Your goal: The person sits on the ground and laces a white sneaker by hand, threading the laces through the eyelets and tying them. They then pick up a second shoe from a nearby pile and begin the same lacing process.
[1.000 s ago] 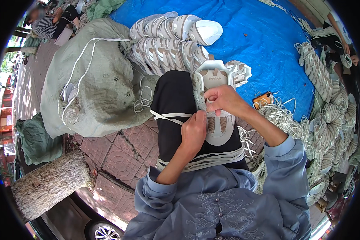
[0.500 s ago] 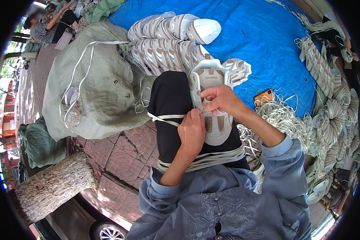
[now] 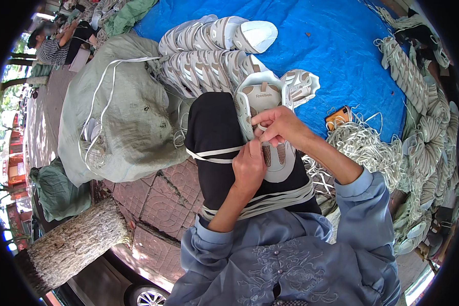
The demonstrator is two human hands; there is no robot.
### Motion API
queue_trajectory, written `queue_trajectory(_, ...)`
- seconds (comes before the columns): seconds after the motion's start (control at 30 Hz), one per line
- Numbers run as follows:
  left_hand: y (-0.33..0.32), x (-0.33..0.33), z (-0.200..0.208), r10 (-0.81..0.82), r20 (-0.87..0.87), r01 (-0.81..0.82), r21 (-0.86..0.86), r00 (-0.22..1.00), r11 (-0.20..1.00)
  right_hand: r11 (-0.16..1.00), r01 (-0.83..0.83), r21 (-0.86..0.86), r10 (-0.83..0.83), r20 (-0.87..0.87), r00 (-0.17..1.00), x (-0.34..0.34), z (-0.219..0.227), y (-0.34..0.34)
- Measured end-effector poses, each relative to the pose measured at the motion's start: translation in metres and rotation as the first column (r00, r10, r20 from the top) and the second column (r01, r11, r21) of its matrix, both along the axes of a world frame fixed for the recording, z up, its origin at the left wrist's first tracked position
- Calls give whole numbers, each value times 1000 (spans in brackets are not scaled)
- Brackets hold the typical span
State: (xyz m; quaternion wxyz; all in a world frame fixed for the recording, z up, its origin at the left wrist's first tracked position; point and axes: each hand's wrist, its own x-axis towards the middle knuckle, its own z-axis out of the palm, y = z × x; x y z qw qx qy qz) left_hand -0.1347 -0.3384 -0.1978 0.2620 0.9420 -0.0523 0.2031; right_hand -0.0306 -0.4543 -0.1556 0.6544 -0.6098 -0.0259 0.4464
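Note:
A white and beige shoe upper (image 3: 280, 166) lies across my lap on black trousers, its tongue pointing away from me. Over its lacing area, my right hand (image 3: 280, 126) pinches a white shoelace (image 3: 261, 127) at the eyelets. My left hand (image 3: 249, 166) is closed at the upper's left edge, its fingertips meeting those of the right; a length of lace (image 3: 214, 153) runs leftward from it over my knee. What exactly the left fingertips grip is partly hidden. More laces (image 3: 270, 204) lie across my thighs.
Rows of shoe uppers (image 3: 194, 71) rest on a blue tarp (image 3: 341, 46) ahead. At left stands a big grey-green sack (image 3: 132, 112) beside a tree trunk (image 3: 76, 239). To the right are a heap of loose laces (image 3: 364, 148), an orange-backed phone (image 3: 337, 117) and bundled uppers (image 3: 423, 143). Another person (image 3: 53, 48) sits far left.
The view has shifted slightly. Both hands stay together at the eyelets, with only small finger movements on the lace.

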Motion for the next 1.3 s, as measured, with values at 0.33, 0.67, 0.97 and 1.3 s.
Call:
queue_trajectory(0.33, 42, 33, 41, -348, -342, 409, 125, 873, 904, 994, 98, -47, -84, 235, 968, -5, -12, -9)
queue_trajectory(0.67, 51, 86, 71, -434, -786, 685, -18, 441, 728, 996, 26, -86, 12, 417, 909, -2, -15, -11)
queue_trajectory(0.97, 54, 80, 69, -421, -789, 761, 87, 447, 643, 998, 0, -59, 21, 366, 931, -4, -11, -9)
queue_trajectory(1.3, 55, 45, 52, -402, -605, 614, 189, 687, 766, 938, -55, -342, 337, 861, 381, -8, -29, 0)
